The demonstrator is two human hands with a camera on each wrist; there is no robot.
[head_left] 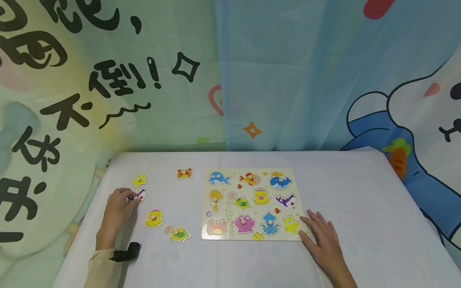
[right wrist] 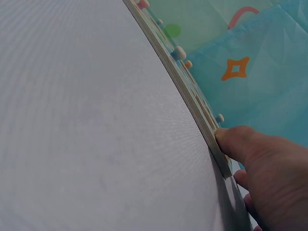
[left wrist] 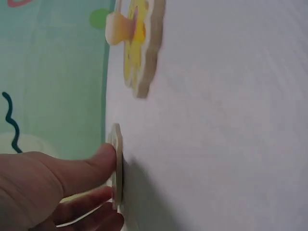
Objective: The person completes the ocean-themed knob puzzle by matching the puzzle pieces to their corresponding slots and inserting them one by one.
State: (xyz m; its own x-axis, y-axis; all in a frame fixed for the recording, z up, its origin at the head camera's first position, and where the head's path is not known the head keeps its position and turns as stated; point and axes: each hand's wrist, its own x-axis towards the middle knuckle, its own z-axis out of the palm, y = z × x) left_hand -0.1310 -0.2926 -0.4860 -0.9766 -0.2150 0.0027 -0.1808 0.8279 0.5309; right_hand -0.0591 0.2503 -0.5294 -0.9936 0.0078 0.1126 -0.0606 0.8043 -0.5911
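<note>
My left hand point(head_left: 120, 206) is at the left of the table, pinching a purple-and-white whale puzzle piece point(head_left: 142, 196) between thumb and fingers. In the left wrist view the piece point(left wrist: 118, 168) stands on edge to the camera, partly hidden by the hand. My right hand point(head_left: 324, 242) lies spread at the lower right corner of the wooden puzzle board point(head_left: 267, 208). Its thumb point(right wrist: 236, 142) touches the board's edge, with the fingers beside it on the cloth. Small knobs stick up from several sea-animal pieces in the board, such as the pink shell point(head_left: 244, 225).
Loose around the left hand lie a yellow starfish piece point(head_left: 139, 180), a yellow octopus piece point(head_left: 154, 218) and a turtle piece point(head_left: 177, 233). A red crab piece point(head_left: 185, 173) is nearer the board. White cloth point(head_left: 360, 192) covers the table, and a printed curtain point(head_left: 281, 80) hangs behind.
</note>
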